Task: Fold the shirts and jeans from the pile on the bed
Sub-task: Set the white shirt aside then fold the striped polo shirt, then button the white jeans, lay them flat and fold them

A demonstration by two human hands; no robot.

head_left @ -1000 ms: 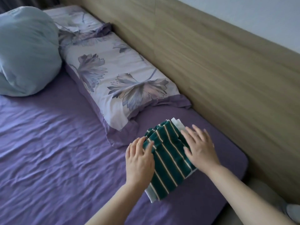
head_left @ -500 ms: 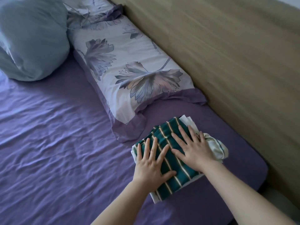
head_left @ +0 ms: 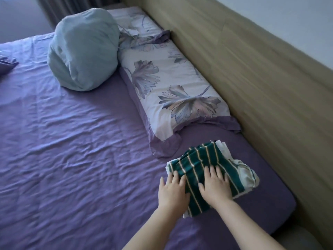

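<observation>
A folded green shirt with thin white stripes lies on the purple bed sheet near the bed's right corner, on top of a folded white garment that sticks out to the right. My left hand lies flat on the shirt's left edge, fingers straight. My right hand presses flat on the middle of the shirt, fingers spread. Neither hand grips the cloth. No pile of clothes is in view.
A flowered pillow with a purple border lies along the wooden headboard, just beyond the shirt. A pale blue rolled bundle sits at the back. A dark purple cloth corner shows at the far left.
Both hands have slid toward me along the shirt, staying flat on it. The view has pulled back and turned left, showing more of the bed.
</observation>
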